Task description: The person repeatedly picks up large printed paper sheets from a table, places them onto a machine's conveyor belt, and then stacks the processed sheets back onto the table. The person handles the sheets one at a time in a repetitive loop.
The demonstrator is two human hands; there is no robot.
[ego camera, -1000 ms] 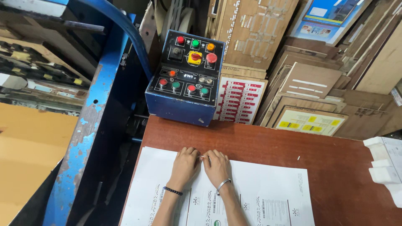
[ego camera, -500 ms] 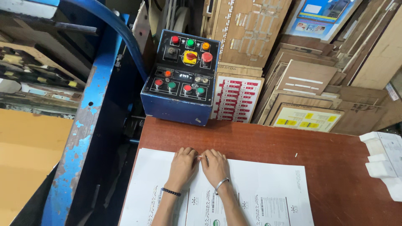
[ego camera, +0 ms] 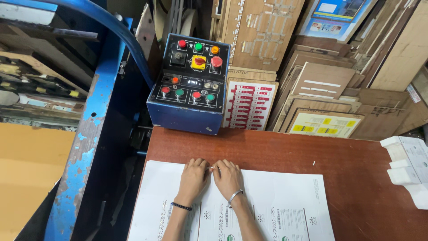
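Head view — left hand (ego camera: 192,177) and right hand (ego camera: 228,177) lie side by side on the white printed sheet (ego camera: 285,196), fingertips together pinching its far edge, apparently to separate it; sheet lies along the table's (ego camera: 356,160) near edge.

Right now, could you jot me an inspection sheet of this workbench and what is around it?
Surface: reddish-brown wooden table, worn.
Job's things: large white printed sheet lying flat, its top edge under both hands.
Clutter: stack of white die-cut card pieces at the table's right edge.
Grippers: left hand and right hand side by side, palms down on the sheet, fingertips pinching something small at its edge; beaded band on the left wrist, metal bangle on the right.
Cables: nothing seen.
Surroundings: blue control box with coloured buttons, blue machine frame to the left, wooden die boards stacked behind.
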